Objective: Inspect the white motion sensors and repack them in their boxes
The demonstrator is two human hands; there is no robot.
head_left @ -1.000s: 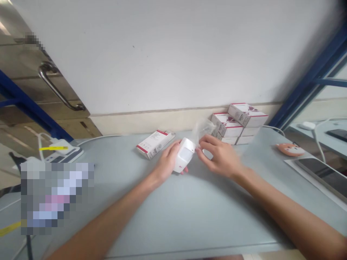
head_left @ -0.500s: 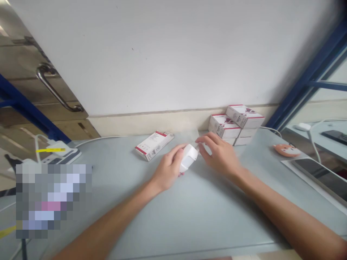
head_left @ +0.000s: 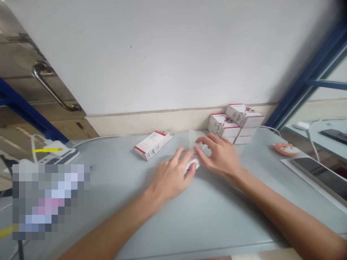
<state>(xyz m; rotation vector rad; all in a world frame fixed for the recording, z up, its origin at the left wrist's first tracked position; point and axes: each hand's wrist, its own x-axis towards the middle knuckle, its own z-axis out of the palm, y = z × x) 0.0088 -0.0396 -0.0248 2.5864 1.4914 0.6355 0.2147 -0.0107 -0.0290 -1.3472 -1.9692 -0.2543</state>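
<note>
Gray desk (head_left: 200, 213) by white wall (head_left: 176, 65) (boxes (head_left: 244, 116) stacked); left hand (head_left: 171, 177) clasping white device (head_left: 192, 165), right hand (head_left: 221, 157) pinching clear plastic (head_left: 200, 145).

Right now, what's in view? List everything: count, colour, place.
White device: 1, white, table centre
Clear plastic: 1, transparent, table centre
Lone box: 1, white/red, rear centre
Stacked boxes: at least 5, white/red, rear right
Table: 1, grey, foreground
Side desk: 1, pale, far right
Oval item: 1, orange, right
Slab: 1, dark, right, on white sheet
Power strip: 1, white, left
Tags: 2, yellow, left
Cables: several, mostly white, both sides
Handle: 1, metallic, upper left
Frames: 2, blue, both sides
Wall: 1, white, back
Blurred patch: 1, mixed, left
Left grip: 1, bare, over white device
Right grip: 1, bare, at clear plastic
</note>
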